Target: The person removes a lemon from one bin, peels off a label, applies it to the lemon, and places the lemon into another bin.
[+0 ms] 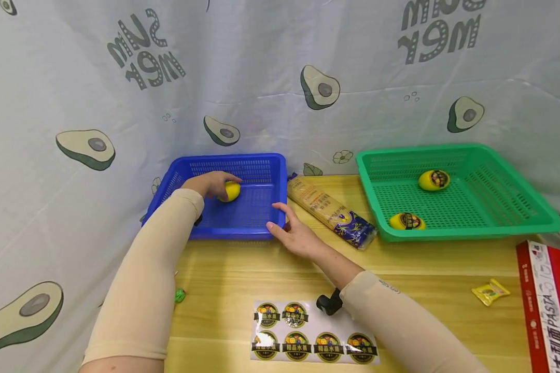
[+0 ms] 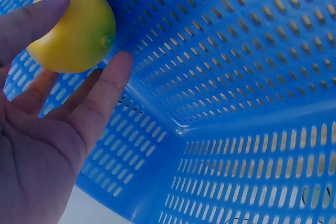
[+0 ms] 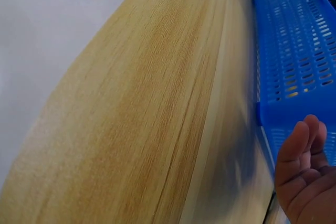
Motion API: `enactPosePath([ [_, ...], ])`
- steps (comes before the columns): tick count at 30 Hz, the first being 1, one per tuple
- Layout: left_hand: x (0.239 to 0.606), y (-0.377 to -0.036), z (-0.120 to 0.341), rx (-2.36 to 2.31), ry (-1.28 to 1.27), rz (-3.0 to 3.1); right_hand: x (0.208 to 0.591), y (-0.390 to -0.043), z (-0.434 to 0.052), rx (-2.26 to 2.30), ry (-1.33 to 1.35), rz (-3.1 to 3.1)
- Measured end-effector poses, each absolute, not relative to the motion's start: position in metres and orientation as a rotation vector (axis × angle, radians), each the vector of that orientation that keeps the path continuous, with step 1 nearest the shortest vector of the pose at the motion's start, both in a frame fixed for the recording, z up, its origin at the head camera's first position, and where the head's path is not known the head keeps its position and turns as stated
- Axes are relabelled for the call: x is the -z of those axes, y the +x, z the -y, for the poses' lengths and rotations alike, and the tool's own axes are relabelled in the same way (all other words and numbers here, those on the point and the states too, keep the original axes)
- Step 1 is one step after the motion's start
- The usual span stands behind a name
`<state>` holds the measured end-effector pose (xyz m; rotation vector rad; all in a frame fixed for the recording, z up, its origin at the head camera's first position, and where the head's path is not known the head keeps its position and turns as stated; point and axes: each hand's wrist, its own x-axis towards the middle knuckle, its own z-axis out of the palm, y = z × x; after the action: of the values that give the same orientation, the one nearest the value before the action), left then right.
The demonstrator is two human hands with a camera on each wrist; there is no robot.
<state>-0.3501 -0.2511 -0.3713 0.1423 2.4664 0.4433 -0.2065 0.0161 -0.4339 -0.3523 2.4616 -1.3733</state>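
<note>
In the head view, a yellow lemon [image 1: 232, 191] is inside the blue basket [image 1: 256, 234], towards its back. My left hand [image 1: 211, 184] reaches over the basket's left side and holds this lemon. The left wrist view has the thumb laid across the lemon [image 2: 79, 30] and the fingers below it, close to the perforated basket wall [image 2: 252, 40]. At the basket's front right corner is my right hand [image 1: 298, 235], its thumb and forefinger spread at the rim. From the right wrist, its fingers [image 3: 294, 142] appear loosely bent beside the basket [image 3: 294, 111].
A green basket [image 1: 448, 232] with two labelled lemons stands at right. Between the baskets lies a pasta packet [image 1: 326, 207]. Nearer me are a sticker sheet [image 1: 315, 324], a black object [image 1: 329, 304], a yellow wrapped sweet [image 1: 490, 292], a red pasta box [image 1: 548, 305] and a small green item [image 1: 180, 295].
</note>
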Motion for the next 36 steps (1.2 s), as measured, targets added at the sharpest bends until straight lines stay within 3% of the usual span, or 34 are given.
enactPosePath([
  [9,0.366,-0.346,0.253,-0.461,0.135,-2.474,0.430,-0.206,-0.015,1.379,-0.356,-2.445],
  [19,0.336,-0.327,0.255,-0.535,0.182,-2.478,0.431,-0.207,-0.018,1.400,-0.368,-2.419],
  [31,0.314,-0.282,0.269,-0.655,0.348,-2.681,0.432,-0.206,-0.018,1.438,-0.341,-2.358],
  [36,0.317,-0.246,0.272,-0.986,0.396,-2.737,0.431,-0.205,-0.017,1.450,-0.337,-2.341],
])
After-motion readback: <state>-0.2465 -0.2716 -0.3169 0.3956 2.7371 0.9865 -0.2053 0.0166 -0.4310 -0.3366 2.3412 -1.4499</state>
